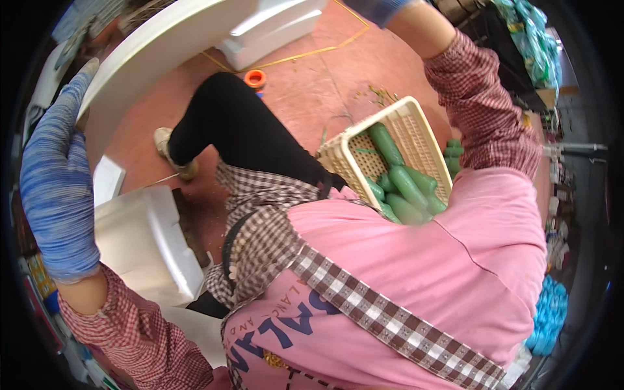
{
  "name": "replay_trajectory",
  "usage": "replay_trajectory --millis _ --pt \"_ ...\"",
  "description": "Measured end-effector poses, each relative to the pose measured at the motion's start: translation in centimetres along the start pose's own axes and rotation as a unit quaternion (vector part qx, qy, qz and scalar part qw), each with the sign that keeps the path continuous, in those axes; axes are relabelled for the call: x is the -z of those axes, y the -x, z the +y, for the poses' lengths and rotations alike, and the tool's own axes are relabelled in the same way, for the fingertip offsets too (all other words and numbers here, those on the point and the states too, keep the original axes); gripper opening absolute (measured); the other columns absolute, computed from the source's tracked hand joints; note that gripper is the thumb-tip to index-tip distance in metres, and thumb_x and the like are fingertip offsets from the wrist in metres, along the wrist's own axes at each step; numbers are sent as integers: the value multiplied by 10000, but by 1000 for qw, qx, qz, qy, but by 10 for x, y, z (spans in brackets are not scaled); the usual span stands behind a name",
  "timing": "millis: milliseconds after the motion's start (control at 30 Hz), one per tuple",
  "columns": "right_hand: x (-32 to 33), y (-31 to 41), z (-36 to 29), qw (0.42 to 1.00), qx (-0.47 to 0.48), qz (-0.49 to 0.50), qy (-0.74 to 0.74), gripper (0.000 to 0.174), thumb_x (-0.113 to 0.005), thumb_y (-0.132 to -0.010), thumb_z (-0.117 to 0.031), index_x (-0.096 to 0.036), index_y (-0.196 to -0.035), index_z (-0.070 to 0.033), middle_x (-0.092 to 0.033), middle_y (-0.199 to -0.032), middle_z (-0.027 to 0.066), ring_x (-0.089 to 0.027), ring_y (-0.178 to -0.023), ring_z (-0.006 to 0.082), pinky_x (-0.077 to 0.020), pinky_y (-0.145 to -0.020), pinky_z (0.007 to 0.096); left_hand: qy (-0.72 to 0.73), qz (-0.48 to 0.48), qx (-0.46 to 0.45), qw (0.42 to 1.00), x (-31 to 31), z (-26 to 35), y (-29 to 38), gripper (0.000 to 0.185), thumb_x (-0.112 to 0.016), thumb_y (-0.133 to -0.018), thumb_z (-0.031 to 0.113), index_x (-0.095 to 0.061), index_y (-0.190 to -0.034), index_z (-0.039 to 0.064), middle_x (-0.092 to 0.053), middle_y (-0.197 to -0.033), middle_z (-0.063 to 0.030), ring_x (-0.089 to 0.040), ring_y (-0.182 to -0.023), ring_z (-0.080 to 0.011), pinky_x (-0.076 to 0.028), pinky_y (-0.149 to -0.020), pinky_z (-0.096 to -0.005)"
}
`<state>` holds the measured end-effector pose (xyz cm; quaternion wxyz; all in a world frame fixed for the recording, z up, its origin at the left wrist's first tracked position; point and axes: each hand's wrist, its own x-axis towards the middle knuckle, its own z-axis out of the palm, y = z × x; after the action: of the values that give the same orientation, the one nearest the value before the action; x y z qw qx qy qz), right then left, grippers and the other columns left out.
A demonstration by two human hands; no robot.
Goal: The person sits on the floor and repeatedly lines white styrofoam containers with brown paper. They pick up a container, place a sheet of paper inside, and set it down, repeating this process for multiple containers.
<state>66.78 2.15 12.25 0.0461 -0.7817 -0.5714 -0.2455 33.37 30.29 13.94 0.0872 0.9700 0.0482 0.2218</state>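
My left hand (61, 180), in a blue-and-white knit glove, is at the left with its fingers along the edge of a large white panel (146, 63), apparently foam. Its thumb lies by the panel's near end. The panel looks bent by the lens and runs up out of the picture. At the top edge, my right hand (380, 9) shows only in part, in a dark blue glove; its fingers are cut off, and whatever it touches is out of view. Below that arm stands a cream plastic basket (348, 151) holding several green cylindrical vegetables (408, 187), seemingly wrapped in film.
White foam boxes stand at the top (273, 39) and lower left (141, 243). A yellow strap (302, 56) and an orange tape roll (255, 78) lie on the reddish floor (312, 102). More green vegetables (453, 156) sit beyond the basket. Blue bundled bags (548, 314) are far right.
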Motion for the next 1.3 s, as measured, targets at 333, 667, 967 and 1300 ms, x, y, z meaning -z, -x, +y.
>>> replay_trajectory --millis 333,667,967,1300 --pt "-166 445 23 532 -675 -399 -320 462 -708 -788 -265 -611 -1178 -37 -680 -963 156 -671 -759 242 -540 -634 362 558 5 380 738 -34 -33 -41 400 -581 -931 181 -546 -1275 -21 -623 -1195 -155 -607 -1056 -239 -481 -952 -338" --pt "-239 448 -7 548 -697 -445 -128 792 -794 -690 -389 -488 -1349 -74 -432 -1437 168 -420 -1321 338 -400 -1062 424 484 -42 623 613 -84 100 47 632 -710 -802 291 -496 -1295 -41 -611 -1150 -164 -605 -996 -272 -511 -862 -349" --pt "-264 426 -41 687 -537 -485 -67 878 -818 -616 -427 -443 -1345 -113 -510 -1342 150 -523 -1227 288 -448 -968 423 471 -186 565 651 -75 92 90 631 -680 -806 266 -485 -1331 -23 -598 -1190 -121 -570 -1056 -208 -457 -924 -324" --pt "-180 413 -40 613 -549 -195 -533 631 -823 -650 -237 -501 -1175 -102 -643 -1089 78 -614 -1000 227 -497 -891 337 285 17 400 871 -107 55 147 544 -635 -880 146 -464 -1393 86 -440 -1403 -154 -457 -1252 -290 -364 -1065 -385"
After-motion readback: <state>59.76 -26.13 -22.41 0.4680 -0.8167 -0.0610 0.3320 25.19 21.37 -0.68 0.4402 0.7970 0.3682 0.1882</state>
